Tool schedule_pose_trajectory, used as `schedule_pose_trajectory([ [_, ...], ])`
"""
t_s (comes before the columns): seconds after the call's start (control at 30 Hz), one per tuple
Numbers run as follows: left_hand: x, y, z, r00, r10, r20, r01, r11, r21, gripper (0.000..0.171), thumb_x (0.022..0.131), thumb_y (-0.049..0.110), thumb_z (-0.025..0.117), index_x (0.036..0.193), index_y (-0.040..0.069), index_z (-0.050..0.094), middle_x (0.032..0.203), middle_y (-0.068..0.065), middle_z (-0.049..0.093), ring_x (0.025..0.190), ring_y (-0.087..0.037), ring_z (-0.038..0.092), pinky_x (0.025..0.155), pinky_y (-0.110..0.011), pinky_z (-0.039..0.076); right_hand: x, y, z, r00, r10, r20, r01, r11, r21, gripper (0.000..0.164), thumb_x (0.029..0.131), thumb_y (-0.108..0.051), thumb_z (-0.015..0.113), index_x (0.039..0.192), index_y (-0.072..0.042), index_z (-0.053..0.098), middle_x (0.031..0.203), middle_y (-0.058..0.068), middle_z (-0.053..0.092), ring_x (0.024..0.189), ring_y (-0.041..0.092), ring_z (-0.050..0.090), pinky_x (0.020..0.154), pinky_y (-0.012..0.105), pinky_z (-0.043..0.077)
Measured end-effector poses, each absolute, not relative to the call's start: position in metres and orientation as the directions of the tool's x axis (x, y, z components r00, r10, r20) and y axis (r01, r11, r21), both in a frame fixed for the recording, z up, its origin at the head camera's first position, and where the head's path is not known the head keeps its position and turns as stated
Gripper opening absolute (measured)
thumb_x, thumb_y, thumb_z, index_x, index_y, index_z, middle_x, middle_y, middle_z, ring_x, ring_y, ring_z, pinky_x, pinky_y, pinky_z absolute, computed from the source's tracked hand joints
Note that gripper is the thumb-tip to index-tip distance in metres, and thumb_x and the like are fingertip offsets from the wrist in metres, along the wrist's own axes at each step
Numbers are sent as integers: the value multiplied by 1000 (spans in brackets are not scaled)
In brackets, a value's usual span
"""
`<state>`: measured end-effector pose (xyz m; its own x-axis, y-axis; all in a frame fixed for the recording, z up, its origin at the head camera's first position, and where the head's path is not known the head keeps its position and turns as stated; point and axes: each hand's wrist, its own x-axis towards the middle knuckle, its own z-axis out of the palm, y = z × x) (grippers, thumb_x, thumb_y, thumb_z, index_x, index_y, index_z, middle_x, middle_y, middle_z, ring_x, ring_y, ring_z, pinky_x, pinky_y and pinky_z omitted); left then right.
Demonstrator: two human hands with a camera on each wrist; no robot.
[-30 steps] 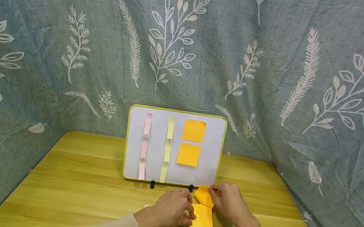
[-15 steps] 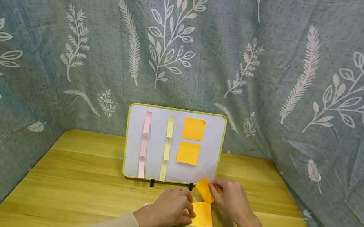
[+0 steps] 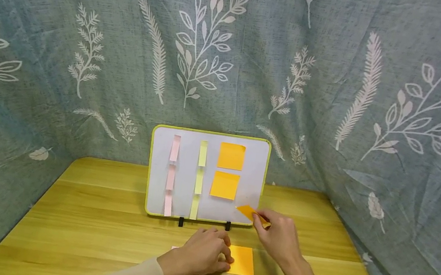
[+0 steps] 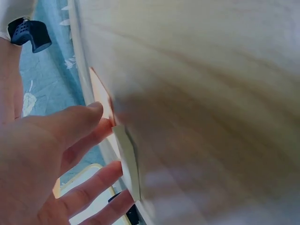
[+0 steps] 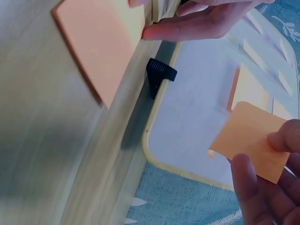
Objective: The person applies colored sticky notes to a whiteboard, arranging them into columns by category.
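Pinched between the thumb and fingers of my right hand (image 3: 280, 239) is a single orange sticky note (image 5: 251, 131), raised in front of the whiteboard's (image 3: 185, 175) lower right part. In the head view it appears nearly edge-on. My left hand (image 3: 202, 252) rests over the table, its fingertips at the left side of an orange sticky note pad (image 3: 243, 262). The left wrist view has its fingers touching a pale yellow pad (image 4: 127, 159) beside the orange one. Two orange notes (image 3: 231, 156) are stuck one above the other on the board's right side.
Three pink strips (image 3: 171, 177) and three pale yellow strips (image 3: 198, 181) form two columns on the board. Black feet (image 3: 228, 226) hold the board up on the wooden table (image 3: 102, 224). Behind it hangs a leaf-patterned curtain (image 3: 127, 70).
The orange note has come off the pad and risen toward the board in my right hand, tilting nearly edge-on. My left hand has stayed at the pad.
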<state>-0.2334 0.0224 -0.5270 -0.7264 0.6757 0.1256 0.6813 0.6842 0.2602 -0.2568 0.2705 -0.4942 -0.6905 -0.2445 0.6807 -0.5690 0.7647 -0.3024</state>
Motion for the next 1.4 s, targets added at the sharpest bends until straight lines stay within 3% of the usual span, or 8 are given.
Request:
schedule_pose_trajectory([
  [0.1, -232, 20, -527, -717, 686, 123, 691, 677, 255, 13, 105, 52, 88, 115, 45, 92, 143, 13, 78, 123, -13, 69, 96, -35, 57, -256, 266, -495, -655, -260, 709, -614, 731, -298, 13, 97, 5, 88, 107, -3, 88, 95, 14, 90, 75, 22, 87, 63, 24, 68],
  [0.23, -231, 18, -524, -713, 693, 105, 693, 673, 259, 17, 105, 53, 87, 119, 44, 92, 145, 13, 77, 125, -13, 69, 100, -38, 58, -257, 259, -497, -627, -282, 726, -649, 704, -288, 15, 97, 9, 85, 108, 0, 87, 95, 13, 90, 81, 24, 89, 68, 29, 71],
  [0.37, -232, 13, -520, -709, 699, 96, 694, 665, 276, 23, 106, 51, 86, 127, 40, 90, 150, 12, 76, 135, -17, 70, 111, -49, 61, -259, 250, -498, -603, -307, 736, -677, 684, -269, 16, 96, 10, 85, 109, 0, 87, 99, 13, 90, 86, 27, 90, 72, 35, 72],
  [0.5, -235, 6, -520, -708, 694, 131, 697, 655, 293, 28, 109, 48, 84, 133, 35, 89, 154, 7, 76, 142, -22, 71, 118, -60, 60, -261, 242, -501, -575, -333, 747, -712, 653, -257, 19, 97, 11, 85, 114, 1, 87, 109, 16, 91, 86, 26, 90, 65, 26, 68],
  [0.6, -238, -1, -520, -717, 678, 162, 690, 656, 307, 29, 110, 45, 83, 134, 31, 88, 154, 5, 77, 139, -23, 71, 117, -59, 61, -261, 237, -504, -565, -345, 749, -730, 633, -258, 21, 98, 11, 84, 117, 1, 87, 117, 19, 90, 88, 26, 90, 62, 26, 66],
  [0.93, -245, -26, -515, -716, 613, 332, 697, 654, 295, 26, 110, 32, 85, 132, 20, 88, 145, -4, 82, 134, -28, 77, 109, -59, 65, -255, 223, -514, -576, -348, 740, -731, 625, -275, 26, 97, 9, 88, 122, 4, 88, 134, 28, 83, 95, 34, 90, 62, 18, 62],
  [1.2, -251, -40, -508, -778, 505, 373, 621, 706, 340, 28, 109, 28, 87, 134, 16, 86, 143, -2, 82, 129, -29, 78, 106, -59, 64, -253, 209, -518, -609, -333, 720, -710, 633, -308, 23, 99, 8, 87, 122, 8, 87, 139, 32, 80, 117, 44, 85, 63, 22, 66],
  [1.4, -255, -47, -508, -794, 446, 414, 592, 723, 356, 25, 108, 24, 86, 132, 17, 87, 141, -3, 82, 131, -33, 78, 108, -61, 62, -252, 203, -521, -640, -297, 708, -683, 642, -349, 24, 98, 8, 87, 123, 9, 87, 139, 33, 78, 116, 45, 85, 55, 13, 55],
])
